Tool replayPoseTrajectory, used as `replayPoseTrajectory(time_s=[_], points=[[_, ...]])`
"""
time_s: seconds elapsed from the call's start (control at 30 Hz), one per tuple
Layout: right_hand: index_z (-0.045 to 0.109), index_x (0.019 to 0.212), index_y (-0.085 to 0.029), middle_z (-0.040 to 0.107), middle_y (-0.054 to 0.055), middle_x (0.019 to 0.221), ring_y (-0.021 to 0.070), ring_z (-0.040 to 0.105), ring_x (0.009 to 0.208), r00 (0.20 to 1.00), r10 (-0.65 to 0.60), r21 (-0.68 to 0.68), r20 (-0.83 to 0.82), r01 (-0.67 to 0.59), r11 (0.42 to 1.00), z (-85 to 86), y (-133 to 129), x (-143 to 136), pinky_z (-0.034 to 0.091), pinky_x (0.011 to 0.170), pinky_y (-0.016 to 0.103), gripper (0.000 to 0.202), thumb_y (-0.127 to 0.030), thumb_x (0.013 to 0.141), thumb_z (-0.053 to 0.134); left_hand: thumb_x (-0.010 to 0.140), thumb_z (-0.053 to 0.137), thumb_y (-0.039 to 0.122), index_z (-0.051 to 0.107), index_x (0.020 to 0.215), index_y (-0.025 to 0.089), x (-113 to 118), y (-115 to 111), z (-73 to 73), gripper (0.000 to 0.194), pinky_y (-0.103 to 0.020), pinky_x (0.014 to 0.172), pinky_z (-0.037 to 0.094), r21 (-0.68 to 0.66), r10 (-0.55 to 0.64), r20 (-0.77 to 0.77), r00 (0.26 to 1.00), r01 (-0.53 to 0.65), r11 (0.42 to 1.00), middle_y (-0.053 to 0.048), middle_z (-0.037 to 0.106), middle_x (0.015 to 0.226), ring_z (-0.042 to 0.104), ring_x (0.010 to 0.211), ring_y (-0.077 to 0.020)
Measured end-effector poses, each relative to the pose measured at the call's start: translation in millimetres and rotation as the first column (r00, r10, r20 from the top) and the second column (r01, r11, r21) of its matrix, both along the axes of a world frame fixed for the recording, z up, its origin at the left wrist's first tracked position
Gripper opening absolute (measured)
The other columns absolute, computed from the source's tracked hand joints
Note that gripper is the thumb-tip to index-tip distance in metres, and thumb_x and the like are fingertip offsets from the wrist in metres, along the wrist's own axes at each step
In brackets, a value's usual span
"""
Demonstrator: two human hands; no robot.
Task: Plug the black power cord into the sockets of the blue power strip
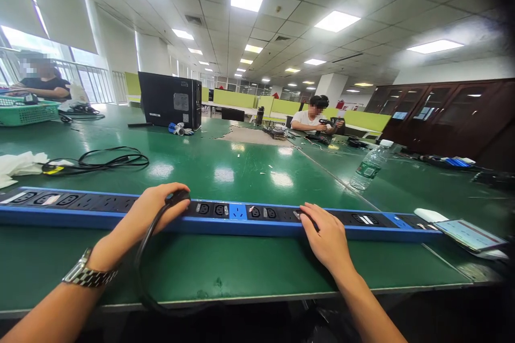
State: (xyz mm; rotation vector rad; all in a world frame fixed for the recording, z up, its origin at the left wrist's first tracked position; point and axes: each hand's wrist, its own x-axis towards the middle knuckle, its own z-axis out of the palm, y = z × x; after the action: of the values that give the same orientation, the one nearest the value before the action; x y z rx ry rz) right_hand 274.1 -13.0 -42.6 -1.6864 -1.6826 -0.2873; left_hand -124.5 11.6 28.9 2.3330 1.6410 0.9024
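Green tabletop [225,270] stretches across a bright office in the head view, a dark computer case [169,99] at 11 o'clock. Before the person, a long blue-and-black power strip [237,228] runs from 9 o'clock across 12 to 2. At 11 o'clock the left hand [155,209] has a narrow pinch on a black plug [179,198] over the strip; whether its end is seated in a socket I cannot tell. At 1 o'clock the right hand [328,233] rests on the strip's top, fingers loosely bent, gripping nothing that shows.

A black cord [141,254] drops from the left hand past the table's near edge; a snag there could drag the plug askew. Were the right hand to lift, a hard push or pull might slide or tip the strip. Sliding towards 2 o'clock, it could shove the phone [472,234] by its end. The bottle [368,166], beyond the right hand, could topple if bumped.
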Motion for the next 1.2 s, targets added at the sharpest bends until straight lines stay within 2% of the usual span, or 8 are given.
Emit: replayPoseTrajectory(time_s=[0.23, 0.33, 0.47, 0.6, 0.7, 0.8, 0.97, 1.2], points=[[0.071, 0.109, -0.023, 0.068, 0.007, 0.123, 0.0271, 0.057, 0.123, 1.000, -0.005, -0.006, -0.013, 0.004, 1.000, 1.2, 0, -1, 0.035, 0.105, 0.050, 0.043, -0.046, 0.091, 0.039, 0.086, 0.050, 0.045, 0.065, 0.110, 0.023, 2, -2, -15.2, 0.036, -0.034, 0.088, 0.048, 0.105, -0.027, -0.114, 0.993, 0.039, 0.994, -0.007, 0.072, 0.107, 0.066, 0.098, -0.0263], [0.071, 0.109, -0.023, 0.068, 0.007, 0.124, 0.0271, 0.057, 0.122, 1.000, -0.001, 0.002, -0.015, 0.001, 1.000, 0.9, 0, -1, 0.036, 0.104, 0.049, 0.043, -0.046, 0.091, 0.039, 0.088, 0.048, 0.042, 0.062, 0.111, 0.022, 3, -1, -17.6, 0.033, -0.032, 0.080, 0.050, 0.056, -0.089, -0.112, 0.990, 0.096, 0.994, -0.006, 0.072, 0.099, 0.066, 0.086, -0.0229], [0.071, 0.109, -0.023, 0.068, 0.007, 0.124, 0.0264, 0.056, 0.123, 1.000, 0.005, -0.001, -0.014, -0.005, 1.000, 0.0, 0, 0, 0.035, 0.105, 0.049, 0.042, -0.045, 0.092, 0.040, 0.085, 0.053, 0.053, 0.061, 0.100, 0.021, 6, 6, -8.5, 0.036, -0.027, 0.070, 0.050, -0.036, -0.121, 0.088, 0.989, 0.124, 0.992, -0.002, 0.071, 0.086, 0.063, 0.073, -0.0184], [0.071, 0.110, -0.023, 0.068, 0.007, 0.124, 0.0267, 0.057, 0.122, 1.000, 0.003, 0.005, 0.000, -0.003, 1.000, -0.3, 1, 0, 0.036, 0.105, 0.049, 0.042, -0.045, 0.092, 0.039, 0.086, 0.055, 0.048, 0.060, 0.104, 0.019, 40, 9, 6.6, 0.035, -0.028, 0.081, 0.050, 0.129, -0.149, 0.356, 0.923, 0.109, 0.986, -0.006, 0.072, 0.101, 0.065, 0.087, -0.0182], [0.071, 0.109, -0.023, 0.068, 0.008, 0.123, 0.0272, 0.057, 0.121, 1.000, 0.000, 0.015, 0.007, 0.000, 1.000, 0.1, 0, 0, 0.036, 0.104, 0.049, 0.043, -0.045, 0.092, 0.038, 0.089, 0.050, 0.049, 0.064, 0.101, 0.019, 82, 8, 11.3, 0.036, -0.027, 0.066, 0.049, 0.045, -0.280, 0.215, 0.936, 0.276, 0.960, -0.004, 0.071, 0.081, 0.061, 0.069, -0.0162], [0.071, 0.109, -0.022, 0.068, 0.008, 0.123, 0.0269, 0.057, 0.121, 1.000, 0.010, 0.015, 0.012, -0.010, 1.000, 0.6, 0, 0, 0.037, 0.104, 0.048, 0.043, -0.045, 0.093, 0.038, 0.090, 0.049, 0.048, 0.067, 0.098, 0.020, 111, 10, 7.2, 0.033, -0.029, 0.064, 0.048, -0.043, -0.246, 0.084, 0.966, 0.250, 0.967, -0.004, 0.070, 0.077, 0.063, 0.069, -0.0185], [0.070, 0.110, -0.022, 0.068, 0.008, 0.124, 0.0262, 0.057, 0.122, 1.000, 0.022, 0.012, 0.014, -0.023, 1.000, 1.4, -1, -1, 0.036, 0.104, 0.047, 0.043, -0.045, 0.093, 0.038, 0.092, 0.046, 0.049, 0.067, 0.100, 0.022, 111, 16, -4.6, 0.035, -0.031, 0.072, 0.050, -0.085, -0.191, 0.012, 0.982, 0.191, 0.978, -0.006, 0.073, 0.086, 0.068, 0.079, -0.0215], [0.070, 0.110, -0.023, 0.068, 0.008, 0.125, 0.0260, 0.056, 0.123, 1.000, 0.011, 0.010, -0.005, -0.011, 1.000, 2.7, -2, -3, 0.036, 0.104, 0.048, 0.041, -0.044, 0.093, 0.039, 0.093, 0.050, 0.044, 0.062, 0.108, 0.022, 112, 8, -7.8, 0.030, -0.031, 0.066, 0.048, -0.034, -0.193, -0.125, 0.973, 0.190, 0.981, -0.006, 0.073, 0.088, 0.068, 0.075, -0.0221]])
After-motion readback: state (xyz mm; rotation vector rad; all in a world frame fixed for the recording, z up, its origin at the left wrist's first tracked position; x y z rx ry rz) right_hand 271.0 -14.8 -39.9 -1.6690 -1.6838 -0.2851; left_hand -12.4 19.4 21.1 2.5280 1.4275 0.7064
